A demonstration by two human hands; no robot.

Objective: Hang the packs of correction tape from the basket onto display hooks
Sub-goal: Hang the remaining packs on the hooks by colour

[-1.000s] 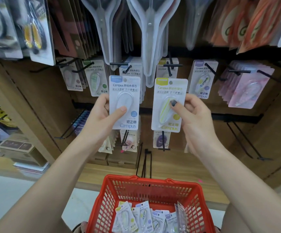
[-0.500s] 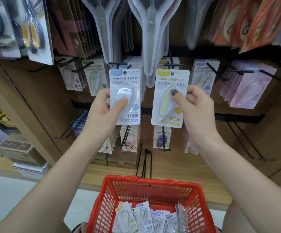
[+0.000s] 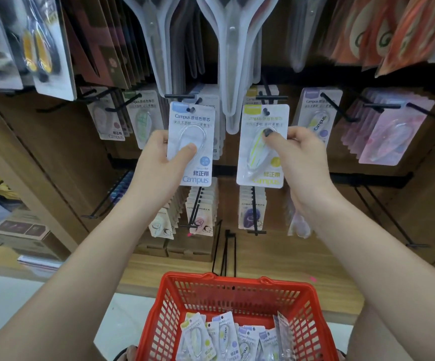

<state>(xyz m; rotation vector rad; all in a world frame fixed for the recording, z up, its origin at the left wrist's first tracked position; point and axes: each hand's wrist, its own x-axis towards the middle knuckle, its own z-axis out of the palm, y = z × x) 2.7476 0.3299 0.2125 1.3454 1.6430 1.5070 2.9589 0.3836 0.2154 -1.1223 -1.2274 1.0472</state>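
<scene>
Single head view, facing forward and down, close to display hooks [image 3: 259, 97], basket [image 3: 237, 287] below

A wooden display wall [image 3: 55, 157] stands behind black rails [image 3: 367, 178]. Below it runs a wooden ledge [image 3: 276, 267]. The floor [image 3: 8, 303] is pale. Cardboard boxes [image 3: 21, 233] lie at the left.

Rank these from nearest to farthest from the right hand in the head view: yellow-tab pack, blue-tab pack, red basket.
1. Yellow-tab pack: pinched in the right hand.
2. Blue-tab pack: to its left, held by the left hand.
3. Red basket: far below, bottom centre.
</scene>
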